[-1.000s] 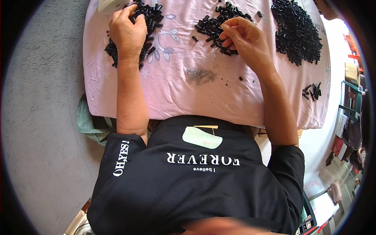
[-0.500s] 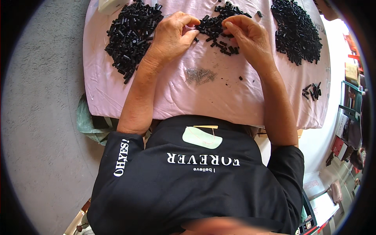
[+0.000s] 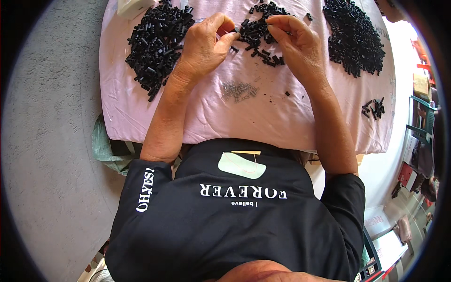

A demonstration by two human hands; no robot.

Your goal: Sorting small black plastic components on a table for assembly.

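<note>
Both hands are raised over the pink-covered table, one on each side of a loose middle pile of small black tubular parts (image 3: pixel 257 32). My left hand (image 3: pixel 206 41) pinches a small black part (image 3: pixel 235 31) between thumb and forefinger. My right hand (image 3: pixel 300 46) is closed in a pinch at the pile's right side; whatever is between its fingertips is too small to make out. Nearer me lies a patch of tiny silvery pieces, perhaps springs (image 3: pixel 239 90). Beside my left hand is a larger heap of black cylindrical parts (image 3: pixel 155 49).
Another big heap of small black parts (image 3: pixel 354 40) lies at the far right. A small cluster of thin black pieces (image 3: pixel 374 109) sits near the right edge of the pink cloth (image 3: pixel 272 124). A whitish box (image 3: pixel 132 7) stands at the back left. A green bag (image 3: pixel 109 148) hangs below the table's left side.
My right hand has shifted slightly left and up, its fingertips still pinched. The left hand has barely moved and keeps its pinch. The heaps look the same.
</note>
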